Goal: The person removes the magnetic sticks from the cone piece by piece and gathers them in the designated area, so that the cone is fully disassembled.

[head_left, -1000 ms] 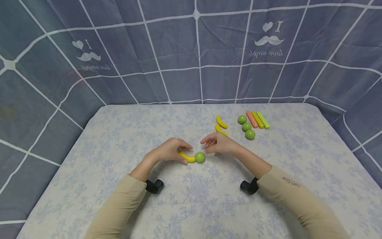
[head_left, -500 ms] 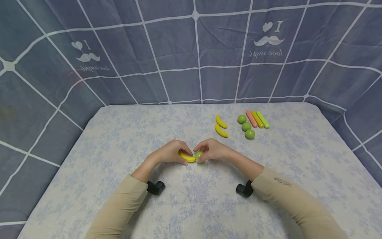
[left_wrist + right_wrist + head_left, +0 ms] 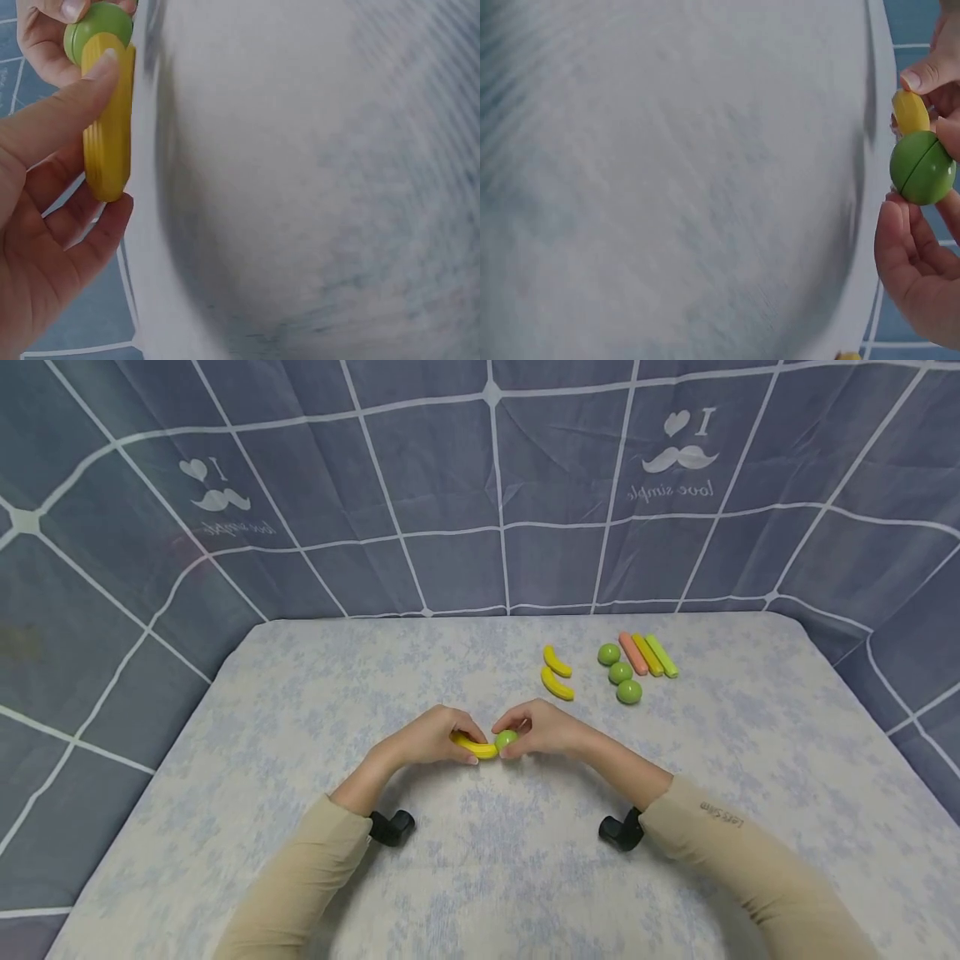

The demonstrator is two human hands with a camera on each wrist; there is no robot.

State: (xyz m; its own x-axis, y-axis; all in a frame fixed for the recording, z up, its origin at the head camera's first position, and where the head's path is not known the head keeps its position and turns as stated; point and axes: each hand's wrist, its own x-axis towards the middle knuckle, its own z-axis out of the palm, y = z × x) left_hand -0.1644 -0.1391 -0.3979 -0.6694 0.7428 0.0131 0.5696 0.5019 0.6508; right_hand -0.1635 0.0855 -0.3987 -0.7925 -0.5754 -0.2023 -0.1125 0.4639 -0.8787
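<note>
My left hand (image 3: 435, 737) pinches a small yellow toy banana (image 3: 109, 127) between thumb and fingers, just over the middle of the table. Opposite it, my right hand (image 3: 546, 727) holds a small green ball (image 3: 922, 168) with a dark seam around it. In both wrist views the banana's end meets the ball. Part of the banana lies hidden behind the left thumb and fingers in the head view. Each hand stays on its own side of the pair, fingers curved toward the other hand.
Two more toy bananas (image 3: 557, 683) lie beyond the right hand. To their right are three green balls (image 3: 629, 692) in a slanting row, then orange, yellow and green sticks (image 3: 648, 654) side by side. A blue-grey curtain (image 3: 450, 485) hangs behind the table (image 3: 337, 668).
My right hand has moved left and taken hold of the green ball beside the banana. The left hand keeps its grip on the banana with little movement.
</note>
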